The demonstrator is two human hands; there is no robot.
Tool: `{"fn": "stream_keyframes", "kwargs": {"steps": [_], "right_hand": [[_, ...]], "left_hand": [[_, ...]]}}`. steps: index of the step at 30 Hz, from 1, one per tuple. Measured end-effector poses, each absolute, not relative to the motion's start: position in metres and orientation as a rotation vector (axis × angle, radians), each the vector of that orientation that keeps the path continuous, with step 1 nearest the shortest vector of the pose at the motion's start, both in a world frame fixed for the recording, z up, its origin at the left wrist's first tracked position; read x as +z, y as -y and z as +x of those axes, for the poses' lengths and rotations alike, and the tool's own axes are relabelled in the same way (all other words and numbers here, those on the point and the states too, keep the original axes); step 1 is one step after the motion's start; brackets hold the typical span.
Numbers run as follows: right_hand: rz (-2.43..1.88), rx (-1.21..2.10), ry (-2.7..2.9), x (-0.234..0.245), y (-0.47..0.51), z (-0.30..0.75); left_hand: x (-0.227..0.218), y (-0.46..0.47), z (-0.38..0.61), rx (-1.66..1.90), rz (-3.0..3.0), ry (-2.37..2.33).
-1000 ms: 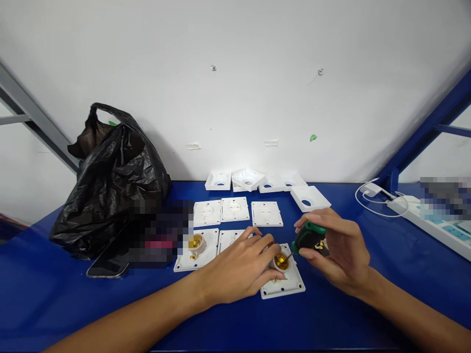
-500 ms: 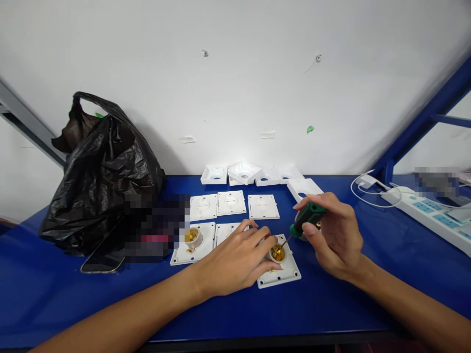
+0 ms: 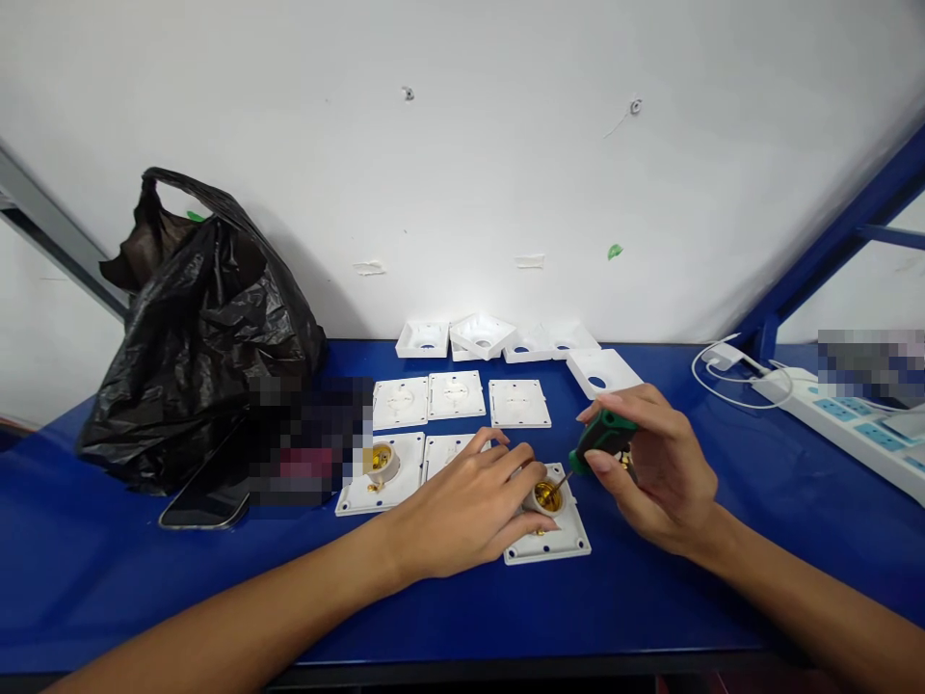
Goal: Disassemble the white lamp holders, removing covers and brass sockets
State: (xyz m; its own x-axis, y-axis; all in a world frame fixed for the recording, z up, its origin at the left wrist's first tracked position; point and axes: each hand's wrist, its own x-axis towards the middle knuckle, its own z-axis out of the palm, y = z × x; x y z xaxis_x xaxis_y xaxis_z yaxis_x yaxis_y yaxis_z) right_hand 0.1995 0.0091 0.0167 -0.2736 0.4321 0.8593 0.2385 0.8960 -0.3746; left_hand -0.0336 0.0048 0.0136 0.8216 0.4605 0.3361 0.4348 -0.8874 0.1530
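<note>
My left hand [image 3: 481, 511] grips a round white lamp socket [image 3: 547, 497] with a brass-coloured inside, thumb in front and fingers behind. This socket sits on a square white base plate [image 3: 556, 547] lying on the table. Between the thumb and fingers of my right hand [image 3: 654, 467] is a screwdriver [image 3: 604, 439] with a green and black handle. Its thin shaft slants down to the left, the tip inside the socket. To the left, another lamp socket [image 3: 381, 463] stands on its own white plate [image 3: 405, 477]. My left hand partly covers a further white plate [image 3: 444, 451].
Several square plates [image 3: 457, 395] lie behind my hands, and white covers with round holes [image 3: 483, 335] line the wall. A black plastic bag [image 3: 209, 337] and a phone [image 3: 202, 506] are at left. A power strip [image 3: 859, 424] with white cables lies at right on the blue table [image 3: 434, 627].
The screwdriver handle has turned slightly and sits a little lower, its tip still in the socket. My left hand keeps its grip. The whole view has shifted slightly.
</note>
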Motion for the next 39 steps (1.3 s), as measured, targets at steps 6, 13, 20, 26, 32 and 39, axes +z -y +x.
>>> {"fn": "stream_keyframes", "kwargs": {"steps": [6,13,20,26,32,39], "right_hand": [[-0.458,0.155,1.870,0.019,-0.007,0.201],[-0.470,0.238,1.876,0.020,-0.007,0.199],[-0.602,0.524,1.941,0.025,-0.004,0.200],[-0.586,0.538,1.905,0.027,-0.004,0.200],[-0.615,0.684,1.856,0.032,0.000,0.197],[-0.658,0.838,1.763,0.039,-0.002,0.197]], "left_hand": [[0.013,-0.005,-0.034,0.582,2.935,-0.721],[0.015,-0.004,-0.034,0.535,2.919,-0.731],[0.016,-0.003,-0.034,0.541,2.929,-0.713],[0.016,-0.002,-0.033,0.540,2.944,-0.712],[0.015,-0.003,-0.033,0.553,2.955,-0.708],[0.015,-0.003,-0.033,0.552,2.945,-0.694]]}}
